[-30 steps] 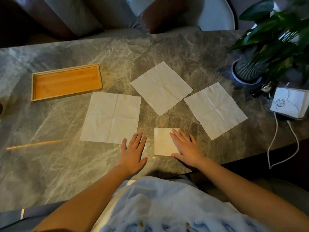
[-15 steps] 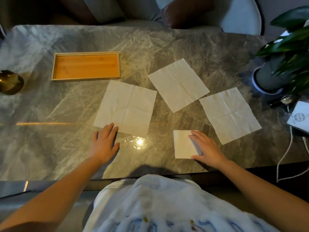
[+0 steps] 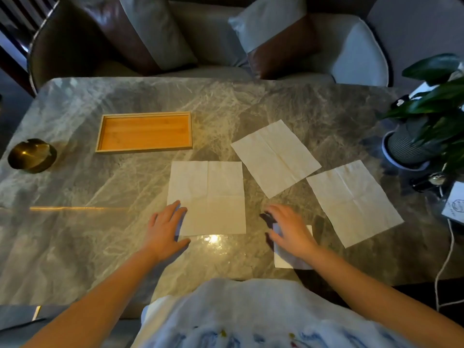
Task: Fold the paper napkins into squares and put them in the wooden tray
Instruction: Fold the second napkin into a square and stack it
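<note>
The folded napkin square (image 3: 283, 260) is lying under your right hand (image 3: 288, 231), close to the near edge of the marble table (image 3: 75, 247). Your right fingers (image 3: 273, 210) are lying spread and relaxed across it, reaching past its far edge and pinching nothing. Only its near corner and a strip beside your wrist are showing.

Your left hand (image 3: 164, 227) is resting palm down, fingers straight and loose. Those fingertips (image 3: 175, 207) are touching the near left corner of an unfolded napkin (image 3: 208, 197), which is lying flat in the space between your two hands. Nothing is being gripped there either.

Beyond your right fingertips a second open napkin (image 3: 275, 158) is lying turned at an angle. Out past the little-finger side of that hand a third open napkin (image 3: 354, 202) is lying flat, apart from the folded square.

The wooden tray (image 3: 144, 131) is sitting well beyond your left fingertips, apart from every napkin and holding none of them. Farther out on that side a brass bowl (image 3: 31, 155) is standing near the table edge.

Far off your right hand a potted plant (image 3: 411, 146) is standing, and a white cable (image 3: 444, 267) is hanging over the near edge.
</note>
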